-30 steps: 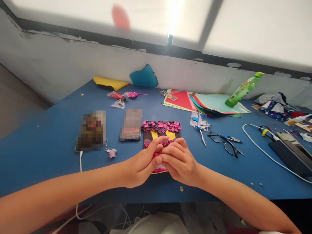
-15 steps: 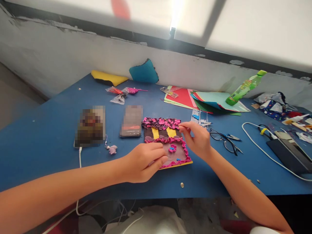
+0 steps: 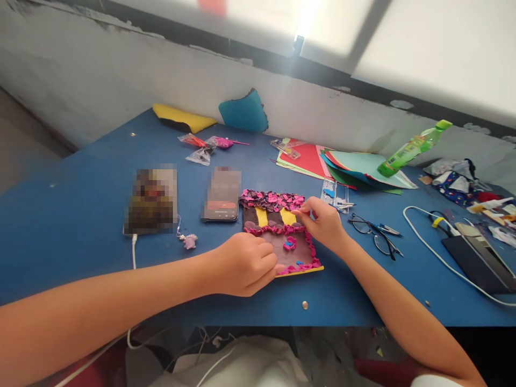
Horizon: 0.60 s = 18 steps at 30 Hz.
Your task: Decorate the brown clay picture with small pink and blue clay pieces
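Note:
A clay-decorated panel [image 3: 292, 252] lies on the blue table, with pink ruffled edges, dark and yellow bands, and a crowded pink and purple top strip. On its lower part sits a pink clay flower [image 3: 289, 243] with a blue middle. My left hand [image 3: 250, 264] is over the panel's lower left, fingers curled together; it hides that corner. At the upper right edge my right hand [image 3: 324, 223] pinches thumb and forefinger close to a yellow band. Whatever either hand holds is too small or hidden to make out.
A phone [image 3: 221, 196] and a charging device [image 3: 151, 201] lie left. Eyeglasses [image 3: 374, 236], a clear tool case [image 3: 336, 193] and a black box [image 3: 478, 263] with a white cable lie right. Behind are coloured sheets [image 3: 308, 161], a tilted green bottle [image 3: 413, 150] and small packets [image 3: 201, 153].
My right hand has moved slightly down and left, its pinch now nearer the yellow band. The left fingers are curled more tightly. The camera view has shifted a little.

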Tool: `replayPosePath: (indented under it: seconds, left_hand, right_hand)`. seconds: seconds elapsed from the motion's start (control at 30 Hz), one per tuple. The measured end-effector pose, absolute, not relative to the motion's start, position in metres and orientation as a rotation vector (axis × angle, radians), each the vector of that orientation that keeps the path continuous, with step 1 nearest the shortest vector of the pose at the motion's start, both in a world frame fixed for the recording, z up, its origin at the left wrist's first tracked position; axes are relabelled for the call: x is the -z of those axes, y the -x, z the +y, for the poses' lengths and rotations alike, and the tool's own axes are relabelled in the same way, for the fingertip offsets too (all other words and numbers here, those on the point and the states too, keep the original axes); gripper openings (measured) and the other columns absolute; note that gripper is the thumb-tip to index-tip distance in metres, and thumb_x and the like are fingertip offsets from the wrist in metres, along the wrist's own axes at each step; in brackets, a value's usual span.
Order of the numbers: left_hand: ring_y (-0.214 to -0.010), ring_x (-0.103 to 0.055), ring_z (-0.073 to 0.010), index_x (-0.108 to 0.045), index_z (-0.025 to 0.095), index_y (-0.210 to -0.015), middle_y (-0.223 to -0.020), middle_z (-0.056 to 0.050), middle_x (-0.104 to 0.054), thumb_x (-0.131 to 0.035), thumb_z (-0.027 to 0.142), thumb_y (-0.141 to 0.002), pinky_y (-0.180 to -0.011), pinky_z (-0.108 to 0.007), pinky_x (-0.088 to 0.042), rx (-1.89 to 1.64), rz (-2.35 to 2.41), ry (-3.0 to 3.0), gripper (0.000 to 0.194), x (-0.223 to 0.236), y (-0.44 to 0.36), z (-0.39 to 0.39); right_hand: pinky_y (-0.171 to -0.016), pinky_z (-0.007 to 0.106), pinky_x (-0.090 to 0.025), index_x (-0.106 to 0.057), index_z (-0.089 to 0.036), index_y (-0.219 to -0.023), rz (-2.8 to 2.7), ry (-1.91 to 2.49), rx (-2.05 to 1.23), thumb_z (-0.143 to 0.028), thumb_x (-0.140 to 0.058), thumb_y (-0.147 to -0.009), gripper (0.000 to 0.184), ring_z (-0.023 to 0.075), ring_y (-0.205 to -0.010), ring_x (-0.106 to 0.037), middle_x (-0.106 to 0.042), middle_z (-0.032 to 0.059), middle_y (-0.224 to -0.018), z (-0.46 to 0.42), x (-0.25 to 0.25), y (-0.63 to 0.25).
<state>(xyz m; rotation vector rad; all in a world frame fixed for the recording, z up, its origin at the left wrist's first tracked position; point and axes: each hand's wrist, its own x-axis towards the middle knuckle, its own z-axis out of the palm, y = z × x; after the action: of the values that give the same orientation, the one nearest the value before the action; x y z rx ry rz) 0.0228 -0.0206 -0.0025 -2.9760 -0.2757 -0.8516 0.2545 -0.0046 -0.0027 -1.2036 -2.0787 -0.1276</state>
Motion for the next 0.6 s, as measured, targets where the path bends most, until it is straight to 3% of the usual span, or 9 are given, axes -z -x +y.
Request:
replayPosePath:
  seconds: [0.27,0.6]
  left_hand:
    - [-0.047,-0.045,-0.0147,-0.05,0.018,-0.058,-0.051,-0.001,-0.05,-0.036,0.018,-0.093,-0.046,-0.031,-0.03,0.832,-0.26,2.928,0.038,0.003,-0.024,-0.02]
    - [-0.046,-0.045,-0.0146,-0.052,0.017,-0.056,-0.052,0.0,-0.052,-0.039,0.019,-0.091,-0.046,-0.031,-0.03,0.865,-0.252,2.899,0.037,0.007,-0.024,-0.02]
  right_hand:
    - [-0.05,0.022,-0.039,-0.048,-0.021,-0.067,-2.135,1.125,0.052,-0.032,-0.06,-0.089,0.027,0.012,-0.059,-0.053,-0.059,0.0005,-0.064,-0.007,0.003,-0.255]
    - [-0.069,0.03,-0.046,-0.056,-0.021,-0.084,-2.235,1.069,0.093,-0.037,-0.063,-0.086,0.018,0.019,-0.076,-0.056,-0.064,0.0049,-0.08,0.003,0.01,-0.256]
